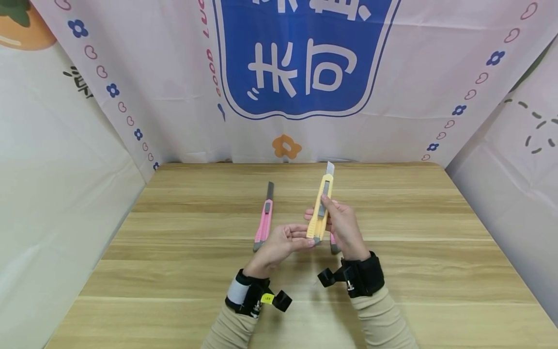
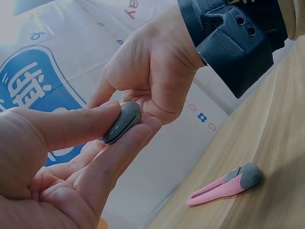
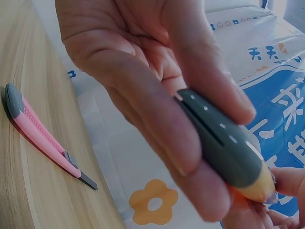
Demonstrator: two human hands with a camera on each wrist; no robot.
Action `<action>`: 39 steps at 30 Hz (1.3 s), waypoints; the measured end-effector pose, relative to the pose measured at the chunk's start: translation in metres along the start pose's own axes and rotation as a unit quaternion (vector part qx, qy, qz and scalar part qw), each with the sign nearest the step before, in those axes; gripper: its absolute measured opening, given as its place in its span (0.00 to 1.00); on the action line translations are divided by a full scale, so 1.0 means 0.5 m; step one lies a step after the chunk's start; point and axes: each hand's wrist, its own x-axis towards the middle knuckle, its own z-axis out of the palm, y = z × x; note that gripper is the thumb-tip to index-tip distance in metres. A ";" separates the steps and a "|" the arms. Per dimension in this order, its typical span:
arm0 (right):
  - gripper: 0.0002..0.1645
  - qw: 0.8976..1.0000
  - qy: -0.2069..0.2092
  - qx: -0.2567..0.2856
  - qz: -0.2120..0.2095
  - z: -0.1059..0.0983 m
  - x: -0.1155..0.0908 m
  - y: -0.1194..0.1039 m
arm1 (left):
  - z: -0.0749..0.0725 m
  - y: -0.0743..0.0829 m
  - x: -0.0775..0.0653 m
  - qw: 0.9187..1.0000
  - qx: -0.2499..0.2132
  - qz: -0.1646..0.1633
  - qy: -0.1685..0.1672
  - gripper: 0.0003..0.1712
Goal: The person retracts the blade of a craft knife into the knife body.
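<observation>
A yellow box cutter [image 1: 321,206] is held up over the table between both hands, its metal blade [image 1: 330,168] sticking out at the top. My right hand [image 1: 345,228] grips the body, with the thumb on the grey slider [image 1: 322,209]. At the bottom, my left hand [image 1: 281,242] pinches the grey end cap [image 2: 125,123] between thumb and fingers. To the left lies a pink box cutter [image 1: 263,223] with its dark blade out, partly behind the left hand. Another pink box cutter [image 2: 221,186] lies under the right hand, mostly hidden in the head view.
The wood-grain table [image 1: 174,271] extends to both sides of the hands. A printed white cloth [image 1: 183,116] with a blue emblem hangs behind its far edge, and light cloth walls stand left and right. Each wrist wears a black strap with a small camera [image 1: 282,300].
</observation>
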 end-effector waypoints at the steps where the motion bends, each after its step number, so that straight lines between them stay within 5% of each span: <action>1: 0.35 1.000 0.001 -0.002 -0.002 0.001 0.000 0.001 | 0.000 0.000 0.000 1.000 0.000 0.000 0.000 0.24; 16: 0.31 0.998 -0.011 -0.020 -0.056 -0.009 0.006 0.012 | 0.002 -0.002 0.004 1.000 0.018 -0.008 -0.004 0.23; 39: 0.29 0.998 -0.029 -0.019 -0.059 -0.008 0.002 0.009 | -0.002 0.001 -0.001 1.000 0.006 0.003 -0.020 0.24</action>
